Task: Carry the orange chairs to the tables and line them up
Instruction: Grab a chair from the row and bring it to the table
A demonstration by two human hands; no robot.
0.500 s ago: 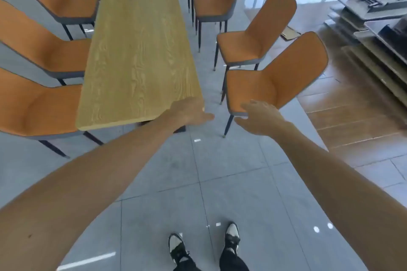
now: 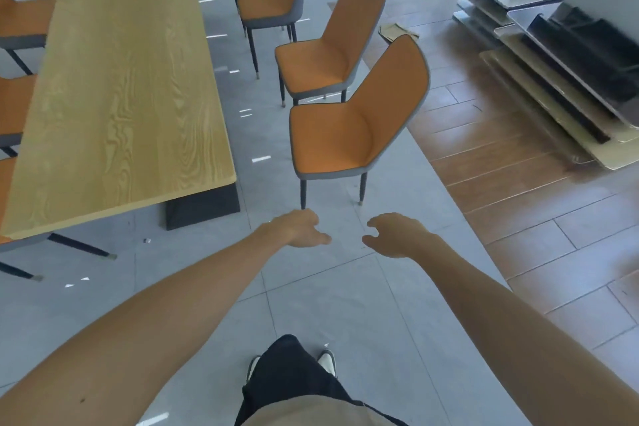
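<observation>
Here both hands, left hand (image 2: 301, 229) and right hand (image 2: 395, 234), hang loosely curled, empty

4 orange chairs stand upright in a row along the right side of the long wooden desk (image 2: 121, 79), each with an orange seat and back, grey outer shell and thin dark legs. The nearest chair (image 2: 349, 128) stands on the grey tiles beside the desk's near corner, the next chair (image 2: 328, 52) just behind it. More orange chairs (image 2: 20, 21) line the desk's left side
</observation>
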